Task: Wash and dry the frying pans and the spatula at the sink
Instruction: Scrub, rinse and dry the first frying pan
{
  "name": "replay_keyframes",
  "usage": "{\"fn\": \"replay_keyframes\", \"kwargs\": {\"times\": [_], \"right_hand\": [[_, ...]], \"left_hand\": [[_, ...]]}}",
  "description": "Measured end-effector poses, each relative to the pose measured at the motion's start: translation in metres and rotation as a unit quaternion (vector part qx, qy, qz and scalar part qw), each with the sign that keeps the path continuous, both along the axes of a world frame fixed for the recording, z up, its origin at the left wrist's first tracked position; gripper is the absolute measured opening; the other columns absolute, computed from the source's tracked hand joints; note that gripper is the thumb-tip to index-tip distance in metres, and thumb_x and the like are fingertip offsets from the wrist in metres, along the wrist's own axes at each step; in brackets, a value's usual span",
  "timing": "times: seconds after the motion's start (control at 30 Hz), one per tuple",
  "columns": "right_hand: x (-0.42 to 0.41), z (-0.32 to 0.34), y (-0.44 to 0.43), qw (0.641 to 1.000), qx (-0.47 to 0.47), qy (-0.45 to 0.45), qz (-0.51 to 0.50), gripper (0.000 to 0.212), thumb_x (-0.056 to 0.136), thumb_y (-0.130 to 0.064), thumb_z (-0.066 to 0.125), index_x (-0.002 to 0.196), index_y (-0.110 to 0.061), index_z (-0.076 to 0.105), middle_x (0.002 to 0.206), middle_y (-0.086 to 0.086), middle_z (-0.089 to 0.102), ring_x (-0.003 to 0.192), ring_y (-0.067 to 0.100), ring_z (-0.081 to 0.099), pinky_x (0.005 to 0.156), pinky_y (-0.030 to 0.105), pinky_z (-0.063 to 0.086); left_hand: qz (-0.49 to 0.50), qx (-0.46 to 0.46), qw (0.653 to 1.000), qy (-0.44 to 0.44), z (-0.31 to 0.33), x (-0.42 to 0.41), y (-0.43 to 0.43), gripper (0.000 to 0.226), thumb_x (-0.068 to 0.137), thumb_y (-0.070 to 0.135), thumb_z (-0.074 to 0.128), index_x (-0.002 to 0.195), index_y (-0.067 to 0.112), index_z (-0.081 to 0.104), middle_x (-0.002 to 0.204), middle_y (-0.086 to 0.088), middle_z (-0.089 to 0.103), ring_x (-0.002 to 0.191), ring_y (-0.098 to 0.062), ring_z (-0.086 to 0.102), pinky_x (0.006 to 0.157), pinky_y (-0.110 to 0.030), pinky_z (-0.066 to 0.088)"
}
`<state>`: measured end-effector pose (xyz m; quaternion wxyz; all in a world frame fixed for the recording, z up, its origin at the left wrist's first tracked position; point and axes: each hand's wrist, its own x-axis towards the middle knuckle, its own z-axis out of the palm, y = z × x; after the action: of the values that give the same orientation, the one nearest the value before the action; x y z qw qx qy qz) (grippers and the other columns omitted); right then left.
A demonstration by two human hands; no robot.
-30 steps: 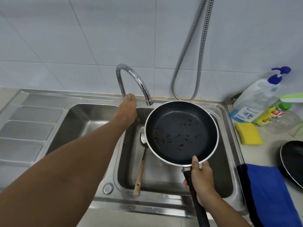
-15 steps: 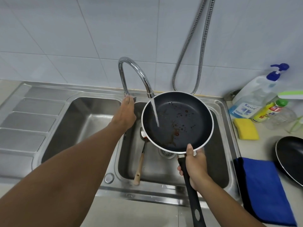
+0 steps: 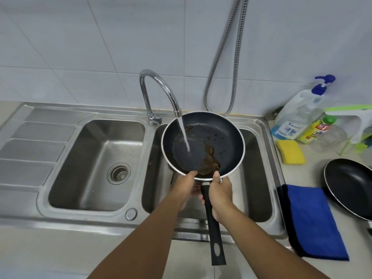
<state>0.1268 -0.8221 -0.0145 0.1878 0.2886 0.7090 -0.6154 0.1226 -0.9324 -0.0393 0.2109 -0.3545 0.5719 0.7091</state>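
Rinsing step — left hand (image 3: 187, 187) gripped the frying pan (image 3: 223, 137) rim, right hand (image 3: 220, 191) clamped its handle — the sponge (image 3: 290, 152) seemed needed next.

You have two frying pans to count: the held pan (image 3: 225, 137) under the tap and the counter pan (image 3: 350, 184) at the right. Two hands are on the held pan, your left hand (image 3: 186, 188) and your right hand (image 3: 220, 190). The sink has two basins, the left basin (image 3: 96, 150) and the right basin (image 3: 256, 178), with one drain strainer (image 3: 118, 173) showing. There is one faucet (image 3: 145, 97) and one metal hose (image 3: 237, 57). On the counter you have one yellow sponge (image 3: 290, 152), one blue cloth (image 3: 316, 224) and two bottles you can be sure of: a pump bottle (image 3: 296, 119) and a yellow bottle (image 3: 314, 131) (the clutter behind them is too blurred to count).
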Motion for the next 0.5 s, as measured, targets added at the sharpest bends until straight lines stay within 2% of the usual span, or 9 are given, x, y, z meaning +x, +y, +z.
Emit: {"fn": "replay_keyframes", "kwargs": {"times": [0.07,0.1,0.17,0.2,0.23,0.3,0.37,0.43,0.5], "right_hand": [[0.002,0.001,0.0,1.0,0.002,0.005,0.017,0.03,0.108,-0.044,0.03,0.105,-0.018,0.046,0.095,0.022,0.068,0.059,0.027,0.063,0.055,0.037,0.057],[0.001,-0.002,0.002,0.999,0.023,0.007,0.045,0.034,0.107,-0.046,0.029,0.11,-0.017,0.045,0.098,0.018,0.067,0.07,0.027,0.066,0.066,0.041,0.059],[0.0,-0.003,0.009,0.988,0.101,0.024,0.112,0.042,0.106,-0.052,0.025,0.117,-0.016,0.044,0.106,0.004,0.061,0.094,0.025,0.062,0.085,0.042,0.051],[-0.001,-0.003,0.015,0.981,0.135,0.037,0.131,0.049,0.104,-0.057,0.022,0.12,-0.018,0.046,0.108,0.002,0.06,0.099,0.025,0.06,0.089,0.043,0.05],[-0.003,-0.002,0.023,0.977,0.157,0.052,0.135,0.056,0.1,-0.062,0.021,0.119,-0.019,0.051,0.107,0.003,0.063,0.1,0.027,0.061,0.09,0.045,0.05],[-0.011,0.0,0.044,0.971,0.194,0.083,0.11,0.056,0.101,-0.059,0.024,0.116,-0.018,0.058,0.105,0.006,0.065,0.099,0.028,0.061,0.089,0.042,0.048],[-0.029,0.0,0.071,0.961,0.235,0.115,0.09,0.035,0.105,-0.038,0.038,0.12,-0.014,0.059,0.106,0.006,0.064,0.098,0.025,0.058,0.082,0.033,0.041],[-0.053,0.0,0.1,0.94,0.285,0.151,0.107,0.028,0.102,-0.019,0.05,0.128,-0.012,0.056,0.113,0.006,0.063,0.103,0.022,0.059,0.082,0.027,0.041],[-0.079,-0.003,0.126,0.907,0.358,0.18,0.13,0.038,0.095,-0.012,0.057,0.133,-0.009,0.052,0.126,0.009,0.058,0.114,0.023,0.056,0.089,0.028,0.042]], "left_hand": [[0.024,0.023,0.999,0.013,0.004,0.001,0.004,0.044,0.101,0.019,0.041,0.116,-0.017,0.062,0.082,-0.025,0.065,0.048,-0.027,0.053,0.047,-0.033,0.047],[0.046,0.035,0.998,0.016,0.009,0.0,0.005,0.042,0.101,0.015,0.038,0.117,-0.016,0.062,0.083,-0.022,0.066,0.052,-0.027,0.057,0.045,-0.031,0.047],[0.101,0.061,0.993,0.021,0.013,-0.006,0.007,0.037,0.103,0.009,0.035,0.121,-0.005,0.064,0.102,-0.016,0.075,0.082,-0.028,0.073,0.056,-0.03,0.057],[0.124,0.066,0.99,0.025,0.014,-0.009,0.008,0.037,0.104,0.008,0.034,0.125,-0.002,0.063,0.111,-0.015,0.076,0.096,-0.027,0.074,0.064,-0.029,0.06],[0.14,0.067,0.987,0.025,0.016,-0.01,0.008,0.038,0.104,0.007,0.034,0.127,0.0,0.063,0.116,-0.015,0.075,0.102,-0.027,0.073,0.068,-0.03,0.061],[0.146,0.065,0.987,0.01,0.02,-0.01,0.006,0.037,0.105,0.009,0.033,0.128,0.0,0.061,0.116,-0.018,0.075,0.1,-0.031,0.074,0.07,-0.041,0.065],[0.129,0.069,0.989,0.001,0.022,-0.009,0.003,0.036,0.105,0.011,0.032,0.122,-0.001,0.062,0.11,-0.025,0.074,0.094,-0.041,0.072,0.068,-0.056,0.064],[0.115,0.069,0.991,-0.008,0.025,-0.007,0.001,0.037,0.103,0.011,0.032,0.112,-0.002,0.065,0.099,-0.03,0.073,0.084,-0.04,0.07,0.062,-0.05,0.063],[0.119,0.064,0.991,-0.014,0.024,-0.006,0.003,0.038,0.1,0.011,0.034,0.111,-0.004,0.066,0.09,-0.03,0.072,0.07,-0.037,0.068,0.063,-0.044,0.058]]}}
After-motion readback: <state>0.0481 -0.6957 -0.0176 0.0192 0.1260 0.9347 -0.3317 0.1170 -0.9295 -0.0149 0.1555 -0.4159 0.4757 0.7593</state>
